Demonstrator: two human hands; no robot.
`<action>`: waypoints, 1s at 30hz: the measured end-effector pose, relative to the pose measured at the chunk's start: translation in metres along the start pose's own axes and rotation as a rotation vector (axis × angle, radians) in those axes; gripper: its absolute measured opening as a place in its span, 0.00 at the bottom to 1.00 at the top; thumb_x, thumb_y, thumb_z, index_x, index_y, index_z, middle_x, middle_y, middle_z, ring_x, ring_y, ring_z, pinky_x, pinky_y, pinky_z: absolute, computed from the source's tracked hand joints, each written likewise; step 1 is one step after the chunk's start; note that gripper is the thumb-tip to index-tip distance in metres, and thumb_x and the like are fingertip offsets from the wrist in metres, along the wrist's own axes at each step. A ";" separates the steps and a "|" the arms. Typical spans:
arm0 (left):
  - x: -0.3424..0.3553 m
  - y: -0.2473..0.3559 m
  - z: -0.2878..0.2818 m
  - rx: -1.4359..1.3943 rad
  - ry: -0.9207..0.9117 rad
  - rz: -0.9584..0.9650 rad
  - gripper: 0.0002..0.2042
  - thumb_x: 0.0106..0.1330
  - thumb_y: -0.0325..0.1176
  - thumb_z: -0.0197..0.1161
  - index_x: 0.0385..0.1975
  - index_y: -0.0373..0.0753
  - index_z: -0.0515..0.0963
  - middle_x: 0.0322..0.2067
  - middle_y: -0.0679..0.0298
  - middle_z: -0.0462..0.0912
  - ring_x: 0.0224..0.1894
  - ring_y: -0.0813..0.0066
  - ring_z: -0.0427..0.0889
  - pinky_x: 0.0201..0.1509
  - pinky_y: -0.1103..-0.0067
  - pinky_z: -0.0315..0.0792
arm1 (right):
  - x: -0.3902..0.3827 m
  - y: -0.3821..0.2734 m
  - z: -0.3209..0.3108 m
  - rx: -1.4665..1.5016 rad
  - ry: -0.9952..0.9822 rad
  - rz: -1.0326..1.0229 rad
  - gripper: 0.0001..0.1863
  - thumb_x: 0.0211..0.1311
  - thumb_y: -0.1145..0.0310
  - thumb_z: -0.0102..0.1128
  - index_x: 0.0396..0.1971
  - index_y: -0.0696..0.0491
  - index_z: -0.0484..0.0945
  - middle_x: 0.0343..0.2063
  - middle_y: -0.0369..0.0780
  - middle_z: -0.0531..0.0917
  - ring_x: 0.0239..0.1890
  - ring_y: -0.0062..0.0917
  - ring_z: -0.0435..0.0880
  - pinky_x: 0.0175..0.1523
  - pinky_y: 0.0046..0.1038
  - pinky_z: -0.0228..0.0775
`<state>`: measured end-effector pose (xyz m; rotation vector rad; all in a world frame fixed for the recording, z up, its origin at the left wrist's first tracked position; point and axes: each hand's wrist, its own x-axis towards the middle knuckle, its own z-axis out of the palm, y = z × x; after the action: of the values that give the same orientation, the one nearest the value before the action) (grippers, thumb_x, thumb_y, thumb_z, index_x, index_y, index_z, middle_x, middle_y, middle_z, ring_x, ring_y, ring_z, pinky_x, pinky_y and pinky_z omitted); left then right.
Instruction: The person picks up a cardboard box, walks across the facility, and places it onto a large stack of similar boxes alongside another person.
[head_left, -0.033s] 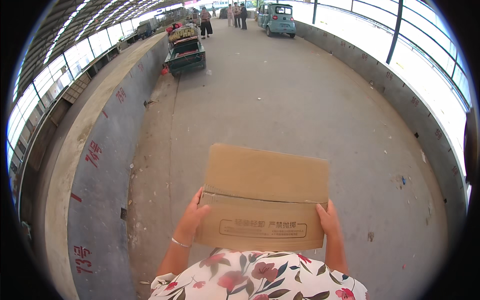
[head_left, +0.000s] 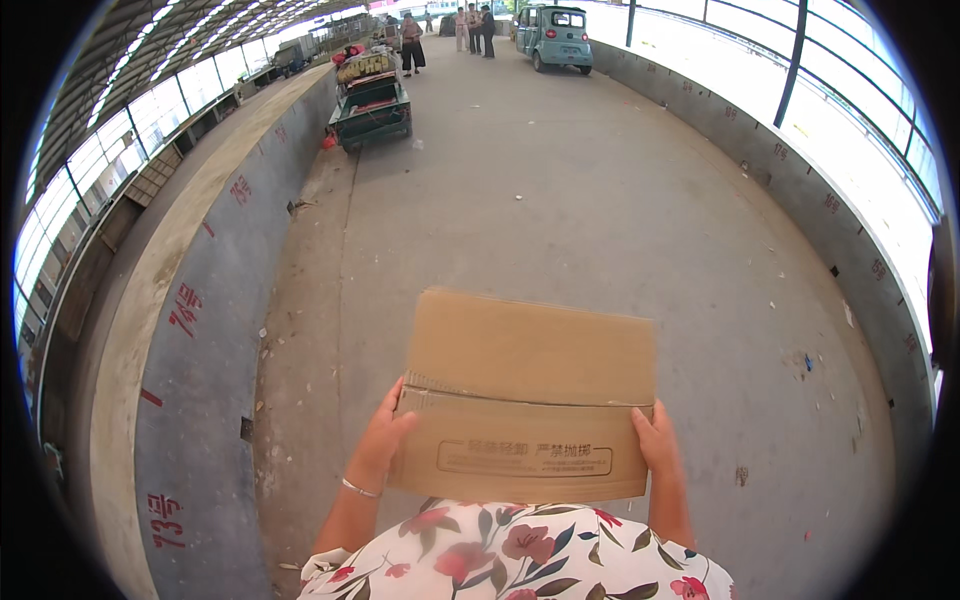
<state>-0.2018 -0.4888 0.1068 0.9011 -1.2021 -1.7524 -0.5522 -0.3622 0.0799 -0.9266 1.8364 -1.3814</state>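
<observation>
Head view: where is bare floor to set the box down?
Both hands, left hand and right hand, grip the box. Bare floor lies ahead, between the side walls. Crowded far off: cart, car, people.

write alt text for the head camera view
Both hands, left hand and right hand, hold a flat brown cardboard box by its sides over a concrete floor. A green cart stands far ahead.

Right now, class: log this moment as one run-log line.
left hand: holds cardboard box at its left edge | right hand: holds its right edge | box: carried in front, above concrete floor
</observation>
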 end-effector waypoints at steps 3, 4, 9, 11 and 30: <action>0.032 -0.005 0.004 0.025 0.027 -0.043 0.30 0.52 0.24 0.47 0.57 0.31 0.47 0.53 0.57 0.58 0.54 0.72 0.61 0.56 0.78 0.56 | 0.032 0.005 0.000 -0.037 0.012 0.000 0.18 0.54 0.69 0.46 0.44 0.61 0.64 0.39 0.42 0.73 0.41 0.24 0.71 0.46 0.26 0.63; 0.044 -0.005 0.004 0.044 0.036 -0.073 0.30 0.52 0.25 0.47 0.57 0.32 0.47 0.53 0.57 0.58 0.54 0.71 0.61 0.56 0.78 0.57 | 0.042 0.007 0.001 -0.055 0.012 0.006 0.18 0.55 0.69 0.45 0.44 0.61 0.64 0.38 0.41 0.73 0.41 0.23 0.71 0.46 0.25 0.63; 0.132 -0.017 0.009 0.004 -0.067 -0.082 0.31 0.52 0.26 0.49 0.58 0.32 0.46 0.53 0.57 0.58 0.54 0.72 0.61 0.56 0.78 0.56 | 0.094 -0.010 -0.005 -0.032 0.093 0.043 0.17 0.55 0.68 0.46 0.44 0.60 0.64 0.38 0.41 0.73 0.41 0.22 0.71 0.45 0.25 0.63; 0.171 -0.014 0.016 0.014 -0.126 -0.069 0.31 0.52 0.26 0.49 0.58 0.32 0.46 0.54 0.57 0.58 0.54 0.72 0.61 0.56 0.78 0.56 | 0.113 -0.020 -0.008 -0.034 0.144 0.055 0.17 0.55 0.69 0.46 0.44 0.60 0.64 0.38 0.41 0.73 0.41 0.22 0.71 0.44 0.24 0.64; 0.384 0.041 -0.004 -0.042 0.014 -0.046 0.31 0.52 0.27 0.48 0.57 0.31 0.46 0.53 0.55 0.58 0.54 0.69 0.62 0.54 0.77 0.59 | 0.370 -0.045 0.064 0.139 -0.039 0.130 0.25 0.53 0.69 0.48 0.51 0.61 0.58 0.45 0.44 0.70 0.46 0.26 0.69 0.50 0.27 0.60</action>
<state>-0.3497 -0.8455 0.1024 0.9212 -1.1402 -1.7983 -0.6909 -0.7139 0.0774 -0.7450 1.7162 -1.3815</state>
